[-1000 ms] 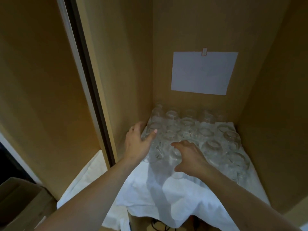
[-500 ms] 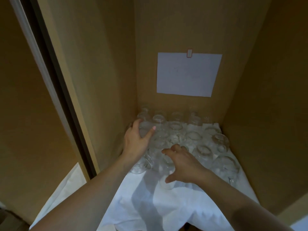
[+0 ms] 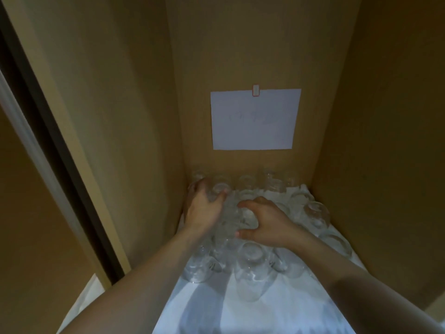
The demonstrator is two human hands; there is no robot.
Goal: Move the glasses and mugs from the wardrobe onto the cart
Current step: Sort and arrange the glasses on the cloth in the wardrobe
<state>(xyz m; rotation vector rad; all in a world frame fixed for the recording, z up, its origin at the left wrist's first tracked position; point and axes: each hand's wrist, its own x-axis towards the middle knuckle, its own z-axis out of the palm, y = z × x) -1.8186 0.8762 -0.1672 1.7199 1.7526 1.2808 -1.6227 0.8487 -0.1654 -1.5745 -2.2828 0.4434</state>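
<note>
Several clear glasses stand in rows on a white cloth [image 3: 277, 309] on the wardrobe floor, among them a front glass [image 3: 250, 255] and a round one at the right [image 3: 315, 213]. My left hand [image 3: 204, 210] reaches into the back left corner, with thumb and fingers curled round a glass [image 3: 219, 188] there. Just right of it, my right hand [image 3: 267, 224] curls over a glass [image 3: 249, 219] in the middle rows, thumb at its near side. No mugs can be told apart, and the cart is out of view.
The wardrobe's brown side walls [image 3: 134, 116] close in tightly on both sides. A white paper sheet [image 3: 252, 119] is clipped to the back wall. A dark sliding door frame [image 3: 48, 141] runs down the left. The cloth hangs over the front edge.
The view has moved closer into the wardrobe. Both hands have reached further back among the glasses, and their fingers have closed round glasses.
</note>
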